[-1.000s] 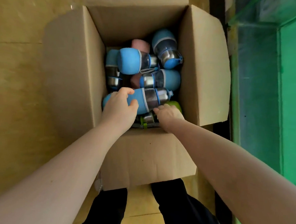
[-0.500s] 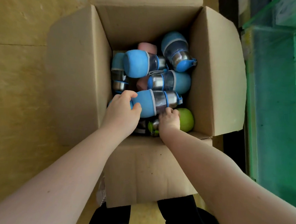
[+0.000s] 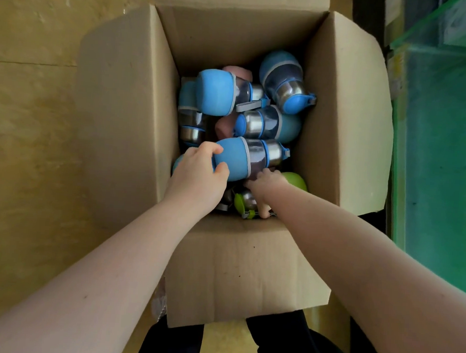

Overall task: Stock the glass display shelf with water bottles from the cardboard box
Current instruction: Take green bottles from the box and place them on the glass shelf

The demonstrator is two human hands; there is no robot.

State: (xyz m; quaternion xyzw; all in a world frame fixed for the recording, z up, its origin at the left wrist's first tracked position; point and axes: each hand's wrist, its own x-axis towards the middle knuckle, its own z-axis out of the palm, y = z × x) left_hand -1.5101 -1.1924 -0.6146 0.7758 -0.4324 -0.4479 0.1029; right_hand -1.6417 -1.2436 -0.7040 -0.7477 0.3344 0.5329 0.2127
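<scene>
Cardboard box [image 3: 126, 109]: open, standing on the floor, flaps spread. Contents: blue, pink and green bottles lying jumbled. Since the earlier frame, the right hand [image 3: 267, 182] is reaching deeper. Blue bottle [image 3: 250, 158], smooth rounded sleeve with steel collar, is lying sideways at the near side; left hand [image 3: 199, 171] fingers are curling round its base. Green bottle [image 3: 294, 180]: right hand gripping it, thumb beneath.
</scene>
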